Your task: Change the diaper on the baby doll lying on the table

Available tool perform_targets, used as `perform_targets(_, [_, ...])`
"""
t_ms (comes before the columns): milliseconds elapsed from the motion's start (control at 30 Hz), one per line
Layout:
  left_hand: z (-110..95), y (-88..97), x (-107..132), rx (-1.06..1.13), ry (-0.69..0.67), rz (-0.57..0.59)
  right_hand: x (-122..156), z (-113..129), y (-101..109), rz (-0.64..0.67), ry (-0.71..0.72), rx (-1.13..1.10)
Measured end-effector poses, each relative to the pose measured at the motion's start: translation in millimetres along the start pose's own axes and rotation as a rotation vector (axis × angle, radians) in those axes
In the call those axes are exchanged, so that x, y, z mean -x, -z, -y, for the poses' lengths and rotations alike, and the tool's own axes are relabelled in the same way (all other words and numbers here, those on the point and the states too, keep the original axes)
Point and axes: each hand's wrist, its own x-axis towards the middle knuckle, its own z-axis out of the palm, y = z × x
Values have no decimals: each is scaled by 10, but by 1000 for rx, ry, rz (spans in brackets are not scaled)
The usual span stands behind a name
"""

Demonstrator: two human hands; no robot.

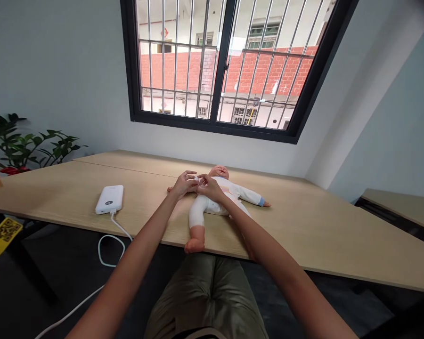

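Note:
A baby doll (212,203) in a white suit lies on its back on the wooden table (304,226), head toward the window, one foot at the table's front edge. My left hand (183,183) and my right hand (209,186) meet over the doll's chest, just below its chin. Both have their fingers curled and pinched on the white clothing there. My right forearm crosses over the doll's lower body and hides its other leg.
A white power bank (109,198) lies left of the doll, its white cable (108,249) looping off the table's front edge. A leafy plant (24,146) stands at the far left. A barred window (226,66) is behind the table. A second table (403,207) sits at right.

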Motion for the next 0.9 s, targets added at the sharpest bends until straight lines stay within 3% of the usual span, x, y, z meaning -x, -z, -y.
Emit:
perform_targets(267, [68, -110, -29, -102, -144, -45, -32, 0, -3, -114, -14, 86])
perform_targets(633, [252, -165, 28, -224, -36, 270, -16, -20, 142, -255, -59, -1])
perform_targets(900, [450, -160, -25, -274, -63, 305, -12, -28, 301, -190, -93, -27])
